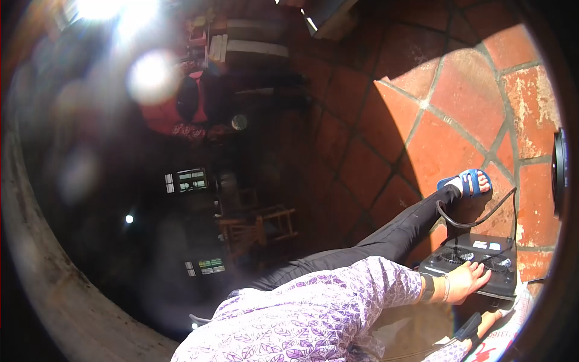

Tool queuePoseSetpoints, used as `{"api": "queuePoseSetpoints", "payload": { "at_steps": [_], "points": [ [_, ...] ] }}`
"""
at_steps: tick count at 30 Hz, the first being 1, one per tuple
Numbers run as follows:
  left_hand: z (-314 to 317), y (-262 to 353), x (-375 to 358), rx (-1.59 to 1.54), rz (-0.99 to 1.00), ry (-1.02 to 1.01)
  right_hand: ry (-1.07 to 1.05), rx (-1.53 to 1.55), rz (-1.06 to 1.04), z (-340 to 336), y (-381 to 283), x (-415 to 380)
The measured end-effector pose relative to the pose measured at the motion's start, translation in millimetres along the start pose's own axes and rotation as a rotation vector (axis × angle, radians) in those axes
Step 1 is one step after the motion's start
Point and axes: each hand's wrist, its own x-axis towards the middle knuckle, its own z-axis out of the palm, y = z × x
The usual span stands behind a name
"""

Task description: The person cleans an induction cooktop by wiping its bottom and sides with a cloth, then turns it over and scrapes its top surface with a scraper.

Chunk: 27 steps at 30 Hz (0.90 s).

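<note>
At the near edge of the black stove [497,279], my left hand [465,282] is lying palm down, with the forearm stretched out and the wrist almost straight. Its fingers are open and a little spread over the stove top, and they grasp nothing that I can see. My right hand [490,323] is lower in the view, just beside the stove, reaching to the edge of one white bag [502,339] with red print; if it is clenched or released, I cannot tell. The stove carries two round burners [456,255], both near my left fingers, and two pale labels [480,245] behind them. One dark hose [476,224] makes a loop past the stove's far side. Beyond this loop, on the red tiles [456,145], I count one foot in one blue sandal [469,183].
</note>
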Motion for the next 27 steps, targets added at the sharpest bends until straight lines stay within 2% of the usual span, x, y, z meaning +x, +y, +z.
{"api": "queuePoseSetpoints", "payload": {
  "at_steps": [6, 9, 11, 14, 15, 16, 17, 19, 21, 22, 23, 24, 25, 26, 27],
  "points": [
    [-28, -5, 1, 0.003, 0.005, -0.099, 0.018, 0.054, -0.043, 2, -23, 2],
    [-47, 2, 1, -0.013, -0.001, 0.021, 0.022, 0.096, -0.111, -1, -65, 16],
    [-46, 3, 2, -0.009, 0.026, 0.053, 0.05, 0.122, -0.231, 19, -78, 47],
    [-42, 1, 1, -0.008, 0.027, 0.02, 0.176, 0.123, -0.224, 64, -43, 75],
    [-41, -2, -1, 0.015, 0.022, 0.019, 0.254, 0.556, -0.215, 108, -1, 78],
    [-44, -4, -1, 0.004, 0.055, 0.035, 0.258, 0.641, -0.166, 138, 22, 82],
    [-44, -5, 0, 0.002, 0.044, 0.039, 0.164, -0.247, -0.409, 119, 24, 93],
    [-47, -4, 4, -0.032, -0.041, 0.011, 0.066, 0.293, 0.021, 137, 25, 105],
    [-51, -10, 7, -0.037, -0.079, 0.016, 0.069, -0.126, -0.077, 125, 6, 112],
    [-54, -13, 8, -0.08, -0.124, 0.006, 0.114, 0.331, 0.008, 120, -15, 106],
    [-58, -16, 8, -0.125, -0.166, 0.0, 0.343, 0.112, -0.311, 105, -35, 106],
    [-60, -19, 9, -0.121, -0.178, -0.012, 0.344, 0.376, -0.243, 89, -66, 99],
    [-59, -21, 8, -0.203, -0.242, -0.002, 0.149, 1.219, 0.242, 59, -110, 92],
    [-59, -21, 7, -0.22, -0.255, -0.002, 0.086, 1.009, 0.064, 37, -124, 90],
    [-59, -20, 8, -0.24, -0.266, 0.0, 0.291, 0.587, -0.225, 27, -131, 96]
  ]
}}
